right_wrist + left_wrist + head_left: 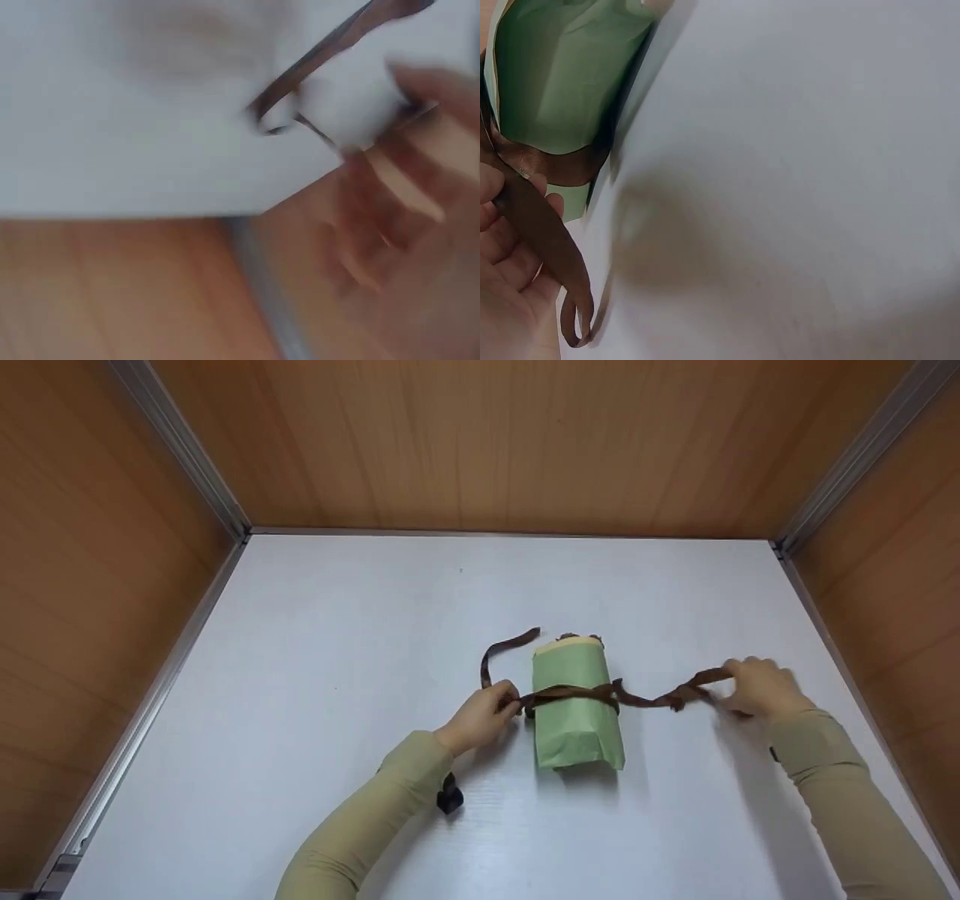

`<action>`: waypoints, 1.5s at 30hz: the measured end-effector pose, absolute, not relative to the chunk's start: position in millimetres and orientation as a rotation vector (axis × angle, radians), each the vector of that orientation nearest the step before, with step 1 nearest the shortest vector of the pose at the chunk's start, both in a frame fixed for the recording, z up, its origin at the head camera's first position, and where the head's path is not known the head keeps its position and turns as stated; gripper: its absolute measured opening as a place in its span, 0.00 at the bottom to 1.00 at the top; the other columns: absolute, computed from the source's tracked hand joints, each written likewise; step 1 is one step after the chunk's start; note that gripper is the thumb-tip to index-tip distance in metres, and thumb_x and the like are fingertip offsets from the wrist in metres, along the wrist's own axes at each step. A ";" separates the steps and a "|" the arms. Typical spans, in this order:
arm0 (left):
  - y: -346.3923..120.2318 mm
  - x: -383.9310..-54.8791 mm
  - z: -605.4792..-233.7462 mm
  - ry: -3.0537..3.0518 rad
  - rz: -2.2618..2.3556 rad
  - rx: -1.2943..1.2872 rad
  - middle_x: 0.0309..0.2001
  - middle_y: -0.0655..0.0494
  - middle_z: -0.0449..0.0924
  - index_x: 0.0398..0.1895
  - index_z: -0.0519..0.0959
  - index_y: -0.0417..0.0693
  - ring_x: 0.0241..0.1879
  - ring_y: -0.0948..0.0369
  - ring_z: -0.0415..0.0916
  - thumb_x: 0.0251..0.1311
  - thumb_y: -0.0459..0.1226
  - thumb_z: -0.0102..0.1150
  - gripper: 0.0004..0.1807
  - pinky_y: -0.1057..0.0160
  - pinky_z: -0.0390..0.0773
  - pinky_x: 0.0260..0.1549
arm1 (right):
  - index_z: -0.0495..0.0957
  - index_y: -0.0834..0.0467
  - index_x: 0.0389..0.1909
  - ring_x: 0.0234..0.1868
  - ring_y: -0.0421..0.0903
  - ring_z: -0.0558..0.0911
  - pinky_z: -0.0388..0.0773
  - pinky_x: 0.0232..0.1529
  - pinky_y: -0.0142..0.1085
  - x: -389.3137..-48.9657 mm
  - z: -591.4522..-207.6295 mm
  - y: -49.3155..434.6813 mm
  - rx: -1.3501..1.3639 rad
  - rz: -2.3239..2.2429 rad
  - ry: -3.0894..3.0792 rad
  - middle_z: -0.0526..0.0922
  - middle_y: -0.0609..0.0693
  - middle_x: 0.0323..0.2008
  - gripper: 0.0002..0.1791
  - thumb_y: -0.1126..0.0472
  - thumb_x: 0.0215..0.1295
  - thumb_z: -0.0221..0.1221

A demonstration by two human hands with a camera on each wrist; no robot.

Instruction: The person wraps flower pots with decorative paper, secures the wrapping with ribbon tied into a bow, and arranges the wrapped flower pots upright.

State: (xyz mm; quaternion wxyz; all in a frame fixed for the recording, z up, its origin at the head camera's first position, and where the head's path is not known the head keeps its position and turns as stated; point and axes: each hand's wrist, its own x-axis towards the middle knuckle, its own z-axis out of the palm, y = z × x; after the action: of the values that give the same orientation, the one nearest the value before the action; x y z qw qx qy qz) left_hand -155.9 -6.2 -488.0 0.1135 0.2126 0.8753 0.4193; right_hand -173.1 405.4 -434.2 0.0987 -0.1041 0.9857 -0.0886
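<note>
A green paper-wrapped parcel (576, 727) lies on the white table, with a brown ribbon (570, 693) passing around its middle. Just left of the parcel, my left hand (480, 716) pinches the ribbon between thumb and fingers. From that hand, the ribbon's loose end curls up and away across the table. In the left wrist view, the ribbon (544, 229) crosses the fingers and hangs in a small loop. Farther right, my right hand (765, 688) holds the ribbon's other length, which is twisted and bunched partway. The right wrist view is blurred around the fingers (367, 187).
The white table (337, 660) is bounded by wooden panels at the back (510, 450), left and right, with grey metal strips along the corners. A small black object (450, 799) shows below the left wrist. Brown bits (589, 637) stick out at the parcel's far end.
</note>
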 end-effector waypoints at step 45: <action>-3.4 -161.1 -475.4 2.459 1.258 0.677 0.22 0.44 0.79 0.28 0.84 0.36 0.18 0.68 0.59 0.64 0.39 0.57 0.15 0.72 0.61 0.20 | 0.82 0.63 0.32 0.22 0.33 0.66 0.64 0.24 0.27 -145.9 -469.5 324.6 -0.578 -1.137 2.566 0.74 0.45 0.21 0.07 0.61 0.62 0.62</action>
State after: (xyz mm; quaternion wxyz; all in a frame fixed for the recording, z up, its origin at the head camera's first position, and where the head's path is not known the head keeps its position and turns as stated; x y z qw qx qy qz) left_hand -161.1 -3.4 -475.4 0.1481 0.2353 0.8552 0.4375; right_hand -145.9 324.6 -469.5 0.1377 -0.1998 0.8869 -0.3932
